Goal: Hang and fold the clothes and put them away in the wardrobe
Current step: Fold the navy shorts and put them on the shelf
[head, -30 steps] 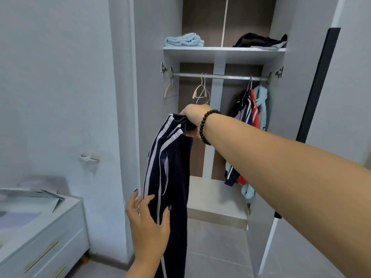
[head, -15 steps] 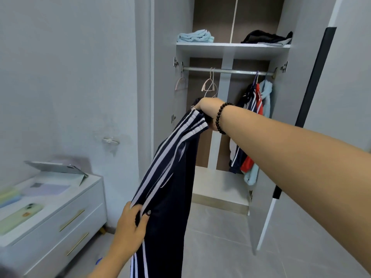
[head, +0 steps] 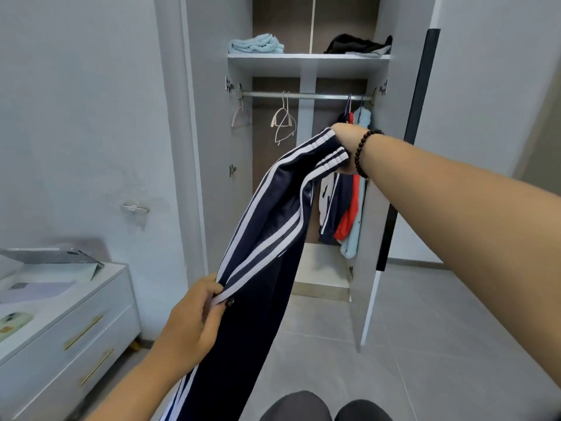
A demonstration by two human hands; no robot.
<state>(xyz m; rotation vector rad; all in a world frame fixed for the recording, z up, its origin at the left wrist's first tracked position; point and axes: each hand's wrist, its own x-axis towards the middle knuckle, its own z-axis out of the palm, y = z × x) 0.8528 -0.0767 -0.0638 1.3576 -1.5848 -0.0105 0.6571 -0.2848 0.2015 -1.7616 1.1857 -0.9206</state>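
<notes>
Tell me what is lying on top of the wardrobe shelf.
On the shelf lie a folded light blue cloth at the left and a black garment with some grey fabric at the right. What lies behind them is hidden.

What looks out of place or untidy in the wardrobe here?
The black garment on the top shelf lies bunched, not folded, unlike the light blue pile beside it. Several empty hangers hang on the rail. Nothing looks damaged or spilled.

Navy white-striped track pants (head: 267,238) slant between my raised right hand (head: 344,147) and lower left hand (head: 197,317), before the open wardrobe (head: 306,65).
</notes>
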